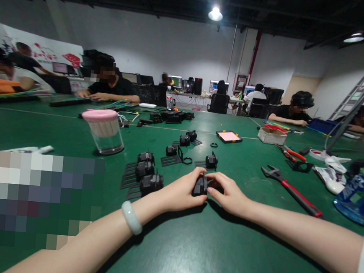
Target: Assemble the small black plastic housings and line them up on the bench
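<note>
In the middle of the table, my left hand grips a black cable gland between thumb and fingers. The fingers of my right hand curl against the right side of the same part, and its underside is hidden. Just beyond my hands stands another black gland on a slotted bracket. Several similar glands on slotted plates sit left of my left hand. A black ring nut lies beside a gland with an upright bracket; a second ring is farther back.
An adjustable wrench and a blue bottle lie to the right, with red-handled pliers behind. A pink-lidded glass jar stands left. A shallow pink-lined tray and white box are farther back. Other people sit across the table.
</note>
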Available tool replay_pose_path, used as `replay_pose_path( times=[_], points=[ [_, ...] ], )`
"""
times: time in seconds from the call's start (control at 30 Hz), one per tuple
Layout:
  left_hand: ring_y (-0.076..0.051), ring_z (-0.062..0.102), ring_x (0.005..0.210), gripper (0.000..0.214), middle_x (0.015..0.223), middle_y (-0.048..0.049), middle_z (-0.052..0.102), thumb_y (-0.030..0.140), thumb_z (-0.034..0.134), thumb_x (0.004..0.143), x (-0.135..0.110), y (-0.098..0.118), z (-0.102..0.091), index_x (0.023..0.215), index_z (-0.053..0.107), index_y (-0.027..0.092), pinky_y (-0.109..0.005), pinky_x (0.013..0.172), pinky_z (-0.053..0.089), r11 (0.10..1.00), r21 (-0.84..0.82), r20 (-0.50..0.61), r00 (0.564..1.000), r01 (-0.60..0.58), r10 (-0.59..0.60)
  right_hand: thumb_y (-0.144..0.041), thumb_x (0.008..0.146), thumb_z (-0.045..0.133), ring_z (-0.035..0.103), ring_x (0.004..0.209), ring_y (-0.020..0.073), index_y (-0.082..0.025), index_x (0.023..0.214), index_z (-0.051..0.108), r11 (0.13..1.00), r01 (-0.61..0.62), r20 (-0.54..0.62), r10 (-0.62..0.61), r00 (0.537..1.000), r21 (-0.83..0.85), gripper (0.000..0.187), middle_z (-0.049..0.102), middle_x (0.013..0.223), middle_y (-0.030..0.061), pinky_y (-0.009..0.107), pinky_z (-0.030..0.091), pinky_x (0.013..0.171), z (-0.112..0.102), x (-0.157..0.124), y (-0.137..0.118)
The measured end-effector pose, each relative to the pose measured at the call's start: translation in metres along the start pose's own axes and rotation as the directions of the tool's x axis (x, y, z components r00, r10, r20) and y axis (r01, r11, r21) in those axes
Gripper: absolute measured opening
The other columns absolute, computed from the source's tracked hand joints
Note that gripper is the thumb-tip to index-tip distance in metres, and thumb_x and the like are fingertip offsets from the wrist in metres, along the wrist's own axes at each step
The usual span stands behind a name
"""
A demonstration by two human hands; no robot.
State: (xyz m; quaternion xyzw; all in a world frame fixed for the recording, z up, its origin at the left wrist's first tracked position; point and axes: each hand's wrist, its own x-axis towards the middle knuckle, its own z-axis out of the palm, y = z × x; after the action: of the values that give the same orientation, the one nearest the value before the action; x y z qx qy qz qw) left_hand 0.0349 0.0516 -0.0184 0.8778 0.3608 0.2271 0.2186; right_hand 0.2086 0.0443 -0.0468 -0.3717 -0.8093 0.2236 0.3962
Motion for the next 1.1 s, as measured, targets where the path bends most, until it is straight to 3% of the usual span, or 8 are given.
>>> replay_pose_path(
  times=[1.1],
  points=[
    [-0.019, 0.05, 0.089, 0.05, 0.103, -0.0056, 0.049, 0.026, 0.051, 0.065, 0.0009, -0.003, 0.0016, 0.111, 0.032, 0.019, -0.031, 0.078, 0.039, 0.999, 0.032, 0.007, 1.0, -0.011, 0.011, -0.015, 0.071, 0.05, 0.049, 0.083, 0.0141, -0.019, 0.102, 0.048, 1.0, -0.009, 0.001, 0.009, 1.0, -0.002, 0.031, 0.053, 0.092, 0.004, 0.029, 0.04, 0.075, 0.0012, -0.0003, 0.0012]
  ],
)
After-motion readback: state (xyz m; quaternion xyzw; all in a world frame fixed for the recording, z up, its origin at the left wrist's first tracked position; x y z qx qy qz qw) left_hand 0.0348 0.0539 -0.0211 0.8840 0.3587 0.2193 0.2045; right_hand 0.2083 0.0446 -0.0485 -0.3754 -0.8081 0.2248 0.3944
